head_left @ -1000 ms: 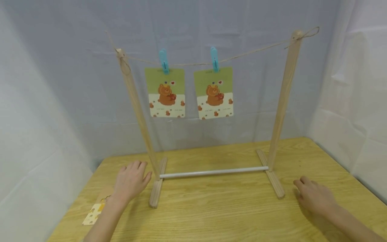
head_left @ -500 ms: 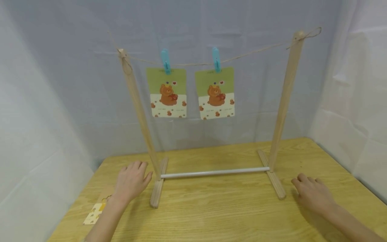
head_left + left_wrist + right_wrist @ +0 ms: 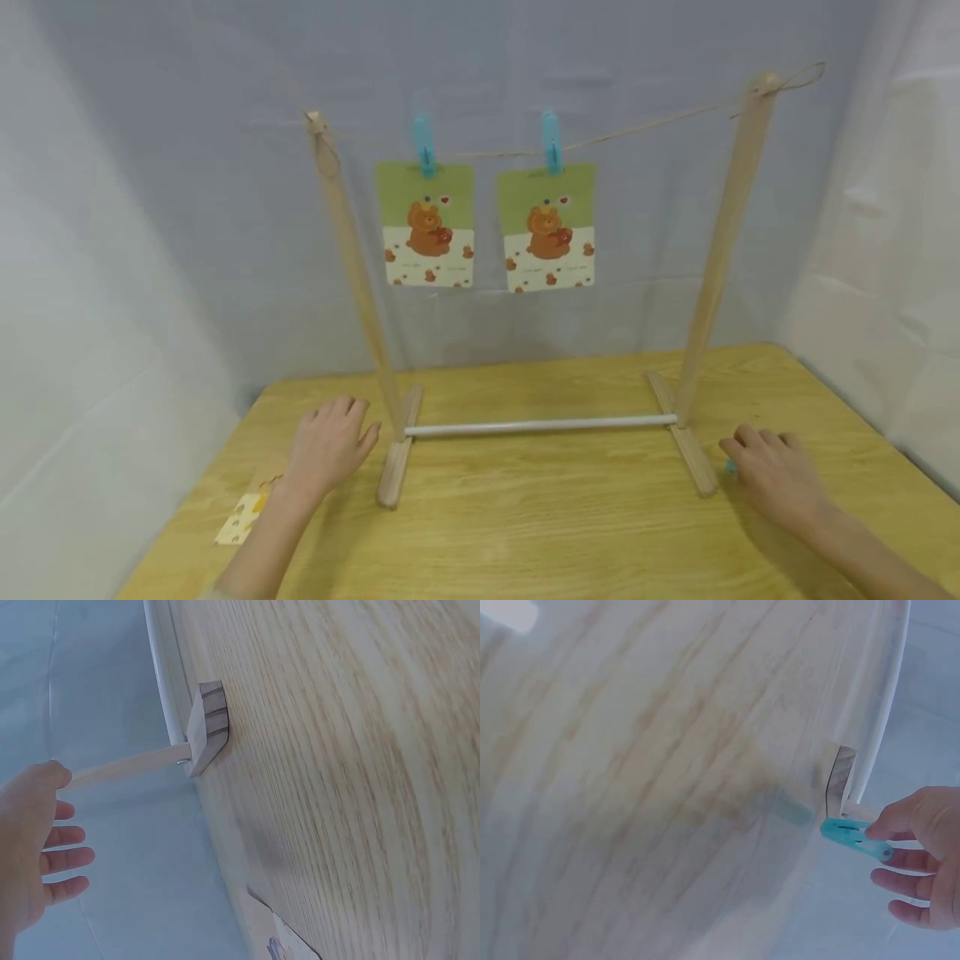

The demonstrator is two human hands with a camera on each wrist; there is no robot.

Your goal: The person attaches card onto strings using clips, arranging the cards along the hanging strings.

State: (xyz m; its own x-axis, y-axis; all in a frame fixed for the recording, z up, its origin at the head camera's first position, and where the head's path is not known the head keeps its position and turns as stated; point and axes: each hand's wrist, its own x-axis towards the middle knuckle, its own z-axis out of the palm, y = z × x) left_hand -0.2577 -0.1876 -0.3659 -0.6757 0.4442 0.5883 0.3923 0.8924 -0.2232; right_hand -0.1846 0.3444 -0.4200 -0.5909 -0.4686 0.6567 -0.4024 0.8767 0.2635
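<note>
My right hand [image 3: 780,479] pinches a turquoise clothespin [image 3: 844,832] between thumb and index finger, just off the tabletop to the right of the stand's right foot. In the head view only a bit of that clothespin [image 3: 731,466] shows past the fingertips. My left hand [image 3: 328,446] hovers beside the left foot of the stand, holding nothing; its fingers [image 3: 64,861] are loosely extended. Partly covered by the left forearm, a yellow-and-tan card [image 3: 240,518] lies on the table. Two bear cards, a left one [image 3: 427,225] and a right one [image 3: 547,229], hang from the string.
The stand has a left wooden post [image 3: 352,258], a right wooden post [image 3: 723,258] and a white crossbar [image 3: 540,426]. Between the post tops sags a twine line [image 3: 637,129], where turquoise clothespins [image 3: 552,142] grip the cards. White cloth walls [image 3: 112,333] surround the wooden table [image 3: 525,533].
The clothespin at my right fingertips now shows in the head view. My right hand has shifted slightly; my left hand stays nearly still. The whole head view has drifted a little.
</note>
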